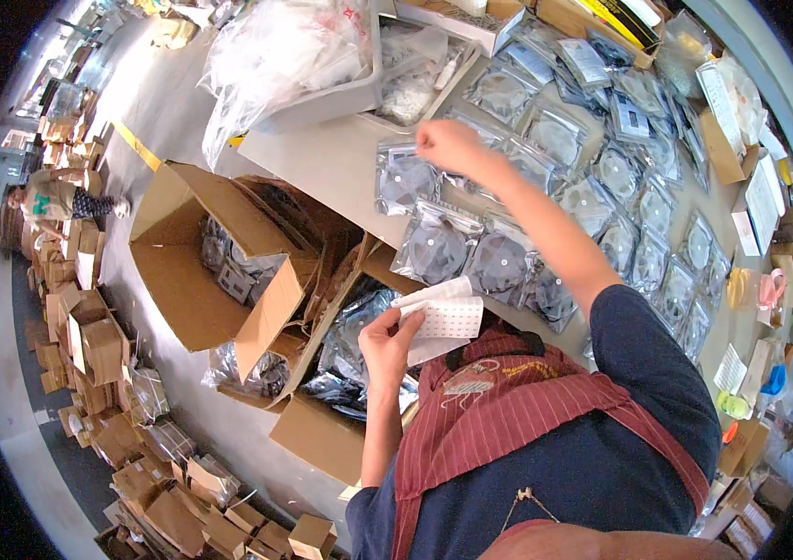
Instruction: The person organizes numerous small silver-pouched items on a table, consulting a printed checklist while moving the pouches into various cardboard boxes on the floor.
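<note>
My left hand (386,347) pinches a white sheet of small labels (451,319), with a curled white strip along its upper edge, over the near edge of the table. My right hand (450,147) is stretched out across the table, its fingers curled together above a clear bag with a dark round part (407,180). Whatever those fingers hold, if anything, is hidden. Below that bag lie another bagged round part (436,245) and a similar bag (497,259). Each of these shows a small white dot at its middle.
Rows of similar bags cover the table (311,155). A grey bin (322,107) of clear plastic bags stands at the far left. Open cardboard boxes (168,222) holding bagged parts sit left of the table. Farther left are stacked cartons (103,350) and another person (51,203).
</note>
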Motion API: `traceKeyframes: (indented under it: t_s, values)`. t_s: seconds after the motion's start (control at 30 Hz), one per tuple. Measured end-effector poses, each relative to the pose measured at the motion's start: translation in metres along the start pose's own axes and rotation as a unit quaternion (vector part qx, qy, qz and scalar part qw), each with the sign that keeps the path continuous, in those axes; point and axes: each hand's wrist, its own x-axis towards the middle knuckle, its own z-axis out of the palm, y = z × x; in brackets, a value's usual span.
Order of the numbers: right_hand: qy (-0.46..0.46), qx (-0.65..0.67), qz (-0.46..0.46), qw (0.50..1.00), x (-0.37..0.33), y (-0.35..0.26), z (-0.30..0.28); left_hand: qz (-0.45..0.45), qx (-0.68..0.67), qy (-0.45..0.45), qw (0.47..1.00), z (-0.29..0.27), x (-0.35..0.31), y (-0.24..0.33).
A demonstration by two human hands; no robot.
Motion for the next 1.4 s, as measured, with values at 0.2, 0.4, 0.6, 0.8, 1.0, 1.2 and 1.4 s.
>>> traceKeyframes:
  t_s: [0.2,0.4,0.6,0.8,1.0,1.2,1.4]
  values:
    - [0.046,-0.034,-0.016,0.998,-0.009,0.070,0.003,-0.004,-0.009,-0.060,0.998,0.021,0.018,0.017]
    - [0.007,-0.183,0.022,0.983,-0.008,0.057,-0.021,0.073,0.105,-0.107,0.986,0.044,0.025,0.021]
    - [0.014,0.130,0.061,0.990,-0.077,0.100,-0.076,0.046,0.072,-0.114,0.990,0.041,0.023,0.016]
    - [0.006,0.151,0.067,0.986,-0.122,0.122,-0.055,0.037,0.132,-0.155,0.978,0.059,0.025,0.035]
    - [0.081,-0.174,-0.092,0.977,-0.120,0.087,-0.042,0.110,0.119,-0.172,0.972,0.079,0.025,0.049]
    - [0.128,-0.279,-0.012,0.952,-0.117,0.083,-0.044,0.169,0.178,-0.127,0.961,0.077,0.015,0.056]
    - [-0.108,0.248,-0.110,0.956,-0.159,-0.015,-0.078,0.198,0.194,-0.109,0.955,0.073,0.014,0.040]
